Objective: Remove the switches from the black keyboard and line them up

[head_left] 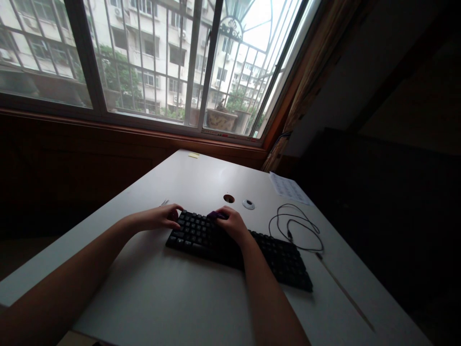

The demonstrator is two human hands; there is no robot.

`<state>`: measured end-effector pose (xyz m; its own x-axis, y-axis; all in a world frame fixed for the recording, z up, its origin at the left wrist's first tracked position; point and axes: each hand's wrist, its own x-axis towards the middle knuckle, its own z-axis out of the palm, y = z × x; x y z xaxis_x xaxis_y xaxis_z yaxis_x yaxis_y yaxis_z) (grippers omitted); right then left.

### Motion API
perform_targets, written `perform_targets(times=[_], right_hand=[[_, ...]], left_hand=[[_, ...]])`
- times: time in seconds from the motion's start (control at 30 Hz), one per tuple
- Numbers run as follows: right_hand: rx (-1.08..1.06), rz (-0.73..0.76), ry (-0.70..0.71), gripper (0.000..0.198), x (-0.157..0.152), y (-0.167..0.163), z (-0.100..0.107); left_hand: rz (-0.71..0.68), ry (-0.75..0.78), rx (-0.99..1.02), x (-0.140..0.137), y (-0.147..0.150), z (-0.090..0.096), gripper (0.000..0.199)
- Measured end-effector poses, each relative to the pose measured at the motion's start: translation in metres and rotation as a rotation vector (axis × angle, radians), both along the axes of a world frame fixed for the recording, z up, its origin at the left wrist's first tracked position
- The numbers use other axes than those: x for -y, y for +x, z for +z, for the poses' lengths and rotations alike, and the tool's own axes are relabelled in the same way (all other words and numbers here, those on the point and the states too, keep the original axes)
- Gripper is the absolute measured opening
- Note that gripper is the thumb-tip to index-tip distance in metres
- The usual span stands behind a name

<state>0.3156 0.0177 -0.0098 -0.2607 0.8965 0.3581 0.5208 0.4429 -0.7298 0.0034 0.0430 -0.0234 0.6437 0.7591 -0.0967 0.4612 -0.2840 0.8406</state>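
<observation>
A black keyboard (201, 235) lies at a slant on the white table, its rows of dark keys facing up. At its left end, my left hand (158, 218) grips the edge, with index finger and thumb apart at the corner. A small bunched dark purple cloth (215, 215) is under the fingers of my right hand (232, 223), which presses it on the keys near the keyboard's far edge. My right forearm crosses over the keyboard and hides part of its middle.
A black cable (288, 228) lies in loops right of the keyboard. Beyond it are printed sheets (288, 187), a round cable hole (229, 198) and its ring-shaped cover (248, 204). A thin stick (345, 290) lies nearer right. A yellow note (193, 155) lies near the window.
</observation>
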Motion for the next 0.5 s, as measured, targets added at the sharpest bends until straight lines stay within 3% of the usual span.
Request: perform_targets(times=[0.5], right_hand=[[0.109,0.117,0.000,0.017,-0.0011,-0.0036,-0.0064]], left_hand=[[-0.011,0.023,-0.024,0.0008,0.0004,0.0003,0.058]])
